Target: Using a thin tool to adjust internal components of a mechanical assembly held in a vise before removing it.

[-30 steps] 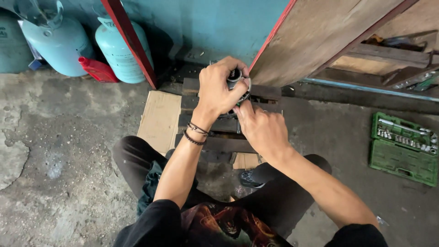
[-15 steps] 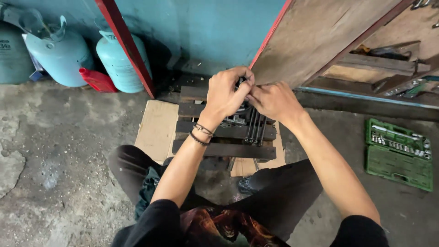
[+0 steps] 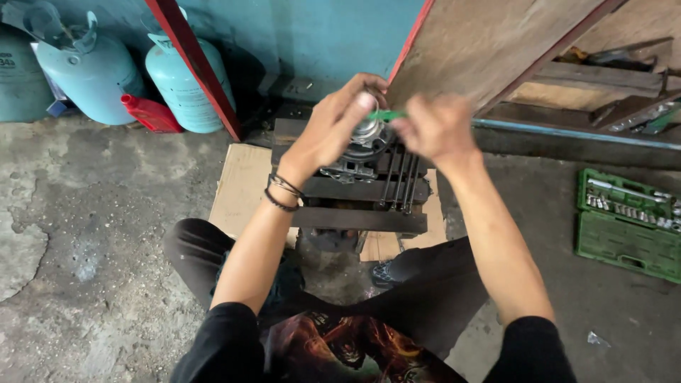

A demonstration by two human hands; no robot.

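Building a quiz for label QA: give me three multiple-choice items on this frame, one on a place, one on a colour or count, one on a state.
1. Where does the socket set case lie?
A. On the floor at the person's right
B. On top of the gas cylinders
C. On the cardboard sheet

2. How many pale blue-green gas cylinders stand against the wall?
A. One
B. Three
C. Six

3. How is the socket set case?
A. Shut and latched
B. Open, tools showing
C. Upside down

Answers:
1 A: it sits on bare concrete off to the right of the right hand.
2 B: cylinders show at and.
3 B: rows of metal sockets are visible inside.
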